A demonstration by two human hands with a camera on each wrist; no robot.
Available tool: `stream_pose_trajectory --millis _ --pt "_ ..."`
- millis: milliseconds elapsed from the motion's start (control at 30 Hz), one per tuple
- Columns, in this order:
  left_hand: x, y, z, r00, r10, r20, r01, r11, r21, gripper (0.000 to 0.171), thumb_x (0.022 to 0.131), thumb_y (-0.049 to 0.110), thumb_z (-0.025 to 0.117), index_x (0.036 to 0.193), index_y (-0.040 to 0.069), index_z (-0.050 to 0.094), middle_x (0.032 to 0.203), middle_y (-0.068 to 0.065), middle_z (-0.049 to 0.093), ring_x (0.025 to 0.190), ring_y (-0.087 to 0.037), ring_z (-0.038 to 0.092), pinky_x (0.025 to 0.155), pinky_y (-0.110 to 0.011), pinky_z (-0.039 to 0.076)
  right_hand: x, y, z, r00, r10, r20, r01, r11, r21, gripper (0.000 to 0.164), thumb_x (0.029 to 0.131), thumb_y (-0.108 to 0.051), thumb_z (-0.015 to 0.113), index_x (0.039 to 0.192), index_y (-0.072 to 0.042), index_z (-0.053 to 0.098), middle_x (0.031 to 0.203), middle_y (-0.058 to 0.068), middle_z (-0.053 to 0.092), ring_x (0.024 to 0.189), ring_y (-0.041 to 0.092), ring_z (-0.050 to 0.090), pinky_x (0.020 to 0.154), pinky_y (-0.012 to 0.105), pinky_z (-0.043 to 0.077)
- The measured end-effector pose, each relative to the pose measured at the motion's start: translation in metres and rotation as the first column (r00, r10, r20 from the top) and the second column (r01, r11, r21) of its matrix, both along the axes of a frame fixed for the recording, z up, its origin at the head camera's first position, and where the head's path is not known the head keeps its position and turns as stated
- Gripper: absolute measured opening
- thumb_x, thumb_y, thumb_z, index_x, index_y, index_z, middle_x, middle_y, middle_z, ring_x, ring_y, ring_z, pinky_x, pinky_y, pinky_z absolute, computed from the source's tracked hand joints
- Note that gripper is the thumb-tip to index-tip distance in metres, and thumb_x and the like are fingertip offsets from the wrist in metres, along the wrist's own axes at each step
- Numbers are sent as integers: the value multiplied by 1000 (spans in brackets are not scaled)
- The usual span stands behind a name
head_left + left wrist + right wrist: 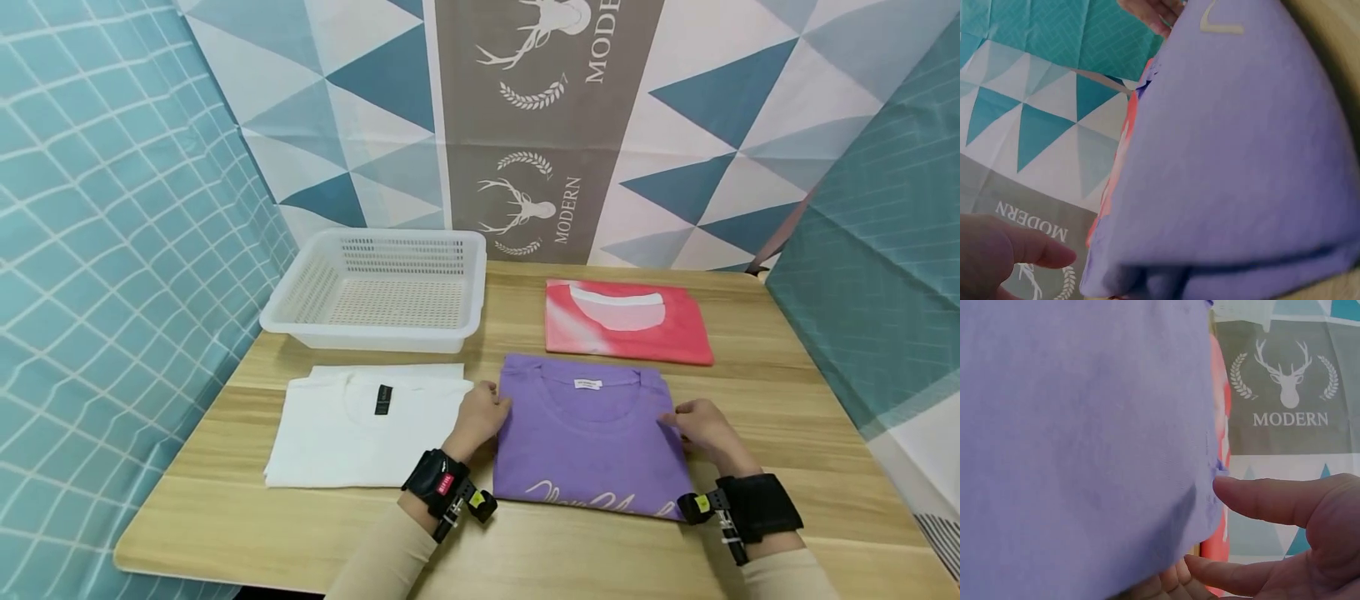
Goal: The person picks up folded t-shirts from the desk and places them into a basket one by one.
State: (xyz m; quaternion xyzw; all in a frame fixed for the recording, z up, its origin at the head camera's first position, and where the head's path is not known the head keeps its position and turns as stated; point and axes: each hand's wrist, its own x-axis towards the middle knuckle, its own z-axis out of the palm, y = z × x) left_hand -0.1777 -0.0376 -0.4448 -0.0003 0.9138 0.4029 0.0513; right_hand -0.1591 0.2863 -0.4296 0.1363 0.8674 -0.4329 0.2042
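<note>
A folded purple T-shirt (592, 442) with pale script lies flat on the table, its neckline toward the back. My left hand (480, 412) is at its left edge; in the left wrist view the thumb (1047, 249) stands a little apart from the purple cloth. On the opposite side, my right hand (703, 425) is at the right edge near the collar. The right wrist view shows its thumb (1254, 494) extended at the cloth's edge, with the other fingers lower, partly hidden behind the shirt. A folded white T-shirt (322, 433) lies left of my left hand.
A white plastic basket (468, 321) stands at the back left of the wooden table (247, 533). Behind the purple shirt lies a folded red-and-pink garment (686, 333). Patterned cloths (712, 100) hang along the back and both sides.
</note>
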Motion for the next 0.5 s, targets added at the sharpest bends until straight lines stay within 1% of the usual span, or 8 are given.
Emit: stream_pose_trajectory --millis 33,100,200,233,267,333,433,500 --pt "0 1 0 1000 -4 8 4 1000 1 39 88 15 58 113 -15 59 94 -25 71 78 -31 68 74 -40 56 -2 -1 -1 1000 -8 6 8 1000 -17 49 93 -13 53 124 24 43 101 24 50 88 28 55 75 36 55" --pt "0 3 -1 1000 -6 26 6 1000 -1 32 87 15 59 102 -13 64 84 -22 68 68 -26 63 61 -33 52 -4 -2 -2 1000 -5 -5 5 1000 -25 37 91 -10 53 112 21 53 83 12 49 75 20 52 66 30 51" --pt "-1 5 -2 999 4 40 -4 1000 -5 25 85 15 59 88 -9 65 74 -14 62 61 -20 53 52 -26 41 -6 -7 -3 1000 -1 -24 1 1000 -16 30 88 -6 54 103 21 55 76 7 46 70 18 49 62 28 46" --pt "-1 6 -3 999 2 45 -2 1000 -6 24 85 15 59 85 -8 64 71 -12 59 59 -19 50 50 -25 38 -7 -8 -3 1000 4 -24 -4 1000 -7 32 88 -6 54 104 21 54 79 12 48 74 21 51 65 30 47" --pt "-2 7 -3 999 0 49 0 1000 -6 24 85 15 59 84 -8 64 72 -11 57 60 -18 48 51 -25 38 -8 -9 -3 1000 11 -25 -11 1000 2 40 88 -6 54 114 25 49 89 18 50 82 26 52 71 33 49" --pt "-3 8 -4 998 1 59 -1 1000 -5 24 84 16 61 85 -8 64 76 -15 61 62 -20 50 52 -26 39 -9 -10 -4 1000 20 -5 -20 1000 11 51 89 -8 53 124 27 40 111 32 48 100 37 51 85 44 51" --pt "-5 11 -6 998 1 67 0 1000 -11 28 84 16 62 92 -11 64 85 -21 66 68 -24 57 57 -31 47 -10 -11 -6 999 21 30 -21 1000 -6 61 91 -10 51 134 27 28 133 43 36 120 49 42 101 58 41" --pt "-5 13 -6 998 2 59 0 1000 -19 34 84 15 63 102 -14 62 96 -26 68 79 -30 63 66 -37 53 -11 -11 -7 999 16 43 -15 1000 -27 64 92 -11 49 137 27 23 140 45 29 127 52 36 107 61 36"
